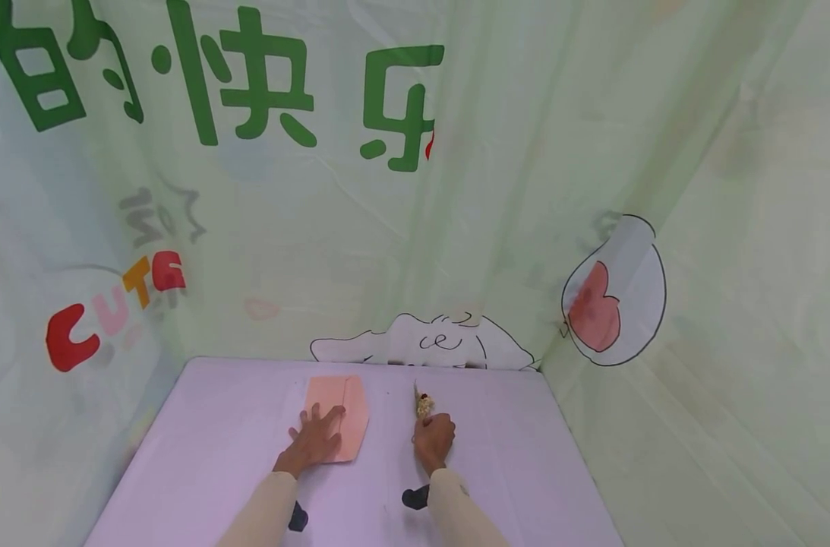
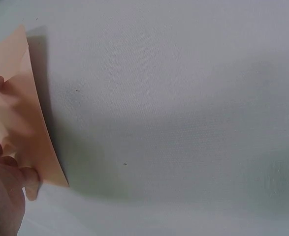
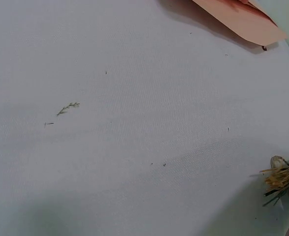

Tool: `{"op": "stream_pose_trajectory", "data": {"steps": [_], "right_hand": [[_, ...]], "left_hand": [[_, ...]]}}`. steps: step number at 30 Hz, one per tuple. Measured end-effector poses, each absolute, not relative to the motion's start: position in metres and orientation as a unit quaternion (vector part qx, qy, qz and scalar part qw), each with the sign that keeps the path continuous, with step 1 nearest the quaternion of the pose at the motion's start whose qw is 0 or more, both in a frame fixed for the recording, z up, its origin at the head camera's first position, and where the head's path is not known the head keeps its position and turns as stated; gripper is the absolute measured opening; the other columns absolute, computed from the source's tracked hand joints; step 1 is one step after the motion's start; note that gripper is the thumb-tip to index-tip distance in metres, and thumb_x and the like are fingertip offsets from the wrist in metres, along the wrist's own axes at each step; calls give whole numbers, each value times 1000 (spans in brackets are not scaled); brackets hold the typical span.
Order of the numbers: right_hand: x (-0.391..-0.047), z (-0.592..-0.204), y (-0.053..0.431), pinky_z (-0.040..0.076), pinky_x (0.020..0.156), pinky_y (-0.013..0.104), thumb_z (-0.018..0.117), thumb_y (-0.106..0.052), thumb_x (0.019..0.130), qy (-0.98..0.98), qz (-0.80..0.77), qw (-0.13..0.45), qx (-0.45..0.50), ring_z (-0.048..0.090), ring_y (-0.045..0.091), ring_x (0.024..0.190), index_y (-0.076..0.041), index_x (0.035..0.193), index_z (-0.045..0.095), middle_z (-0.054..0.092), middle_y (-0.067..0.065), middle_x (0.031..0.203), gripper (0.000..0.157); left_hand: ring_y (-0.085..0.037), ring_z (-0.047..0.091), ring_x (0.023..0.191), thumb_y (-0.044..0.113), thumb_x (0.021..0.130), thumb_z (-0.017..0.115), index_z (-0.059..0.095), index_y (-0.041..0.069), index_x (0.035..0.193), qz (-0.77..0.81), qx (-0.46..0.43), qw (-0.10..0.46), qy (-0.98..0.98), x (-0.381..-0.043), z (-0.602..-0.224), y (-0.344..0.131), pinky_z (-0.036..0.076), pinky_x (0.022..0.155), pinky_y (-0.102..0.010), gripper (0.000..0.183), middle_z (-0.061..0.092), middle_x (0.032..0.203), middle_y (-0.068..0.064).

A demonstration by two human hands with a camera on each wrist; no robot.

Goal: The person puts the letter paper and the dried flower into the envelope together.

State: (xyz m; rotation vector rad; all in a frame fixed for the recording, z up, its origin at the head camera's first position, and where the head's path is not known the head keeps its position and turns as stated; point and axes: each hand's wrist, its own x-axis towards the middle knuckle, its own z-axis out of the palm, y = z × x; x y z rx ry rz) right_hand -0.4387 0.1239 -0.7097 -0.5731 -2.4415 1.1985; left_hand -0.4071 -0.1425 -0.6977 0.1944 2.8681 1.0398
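A pink envelope-like folded paper (image 1: 355, 429) lies on the table's left half, with a crease down its length. My left hand (image 1: 314, 438) rests on it, fingers spread. In the left wrist view the edge of the pink paper (image 2: 38, 128) stands slightly up and casts a shadow, with the left hand (image 2: 4, 196) at its lower corner. On the right, my right hand (image 1: 433, 439) grips a small bunch of dried flowers (image 1: 424, 407) that has a dark red spot near its top. Cut stem ends of the dried bunch (image 3: 279, 182) stick out in the right wrist view.
A pale lilac cloth covers the table (image 1: 524, 456). Tiny plant bits, including a green sprig (image 3: 68, 108), are scattered over it. Printed curtains (image 1: 360, 251) hang behind and at both sides. Dark wrist-camera parts (image 1: 415, 497) show beside the sleeves.
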Motion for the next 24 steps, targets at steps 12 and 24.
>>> {"op": "stream_pose_trajectory", "data": {"steps": [12, 24], "right_hand": [[-446, -694, 96, 60, 63, 53, 79, 2, 86, -851, 433, 248, -166, 71, 25, 60, 3, 77, 78, 76, 15, 70, 9], [-445, -682, 37, 59, 72, 50, 84, -4, 82, -885, 379, 237, -131, 72, 27, 68, -3, 77, 80, 77, 10, 71, 7]], "left_hand": [[-76, 21, 151, 23, 104, 60, 49, 23, 155, 359, 68, 37, 930, -407, -700, -145, 12, 110, -98, 52, 24, 170, -44], [-67, 29, 146, 20, 103, 65, 52, 20, 153, 352, 57, 44, 933, -405, -691, -140, 16, 111, -96, 51, 28, 168, -42]]}}
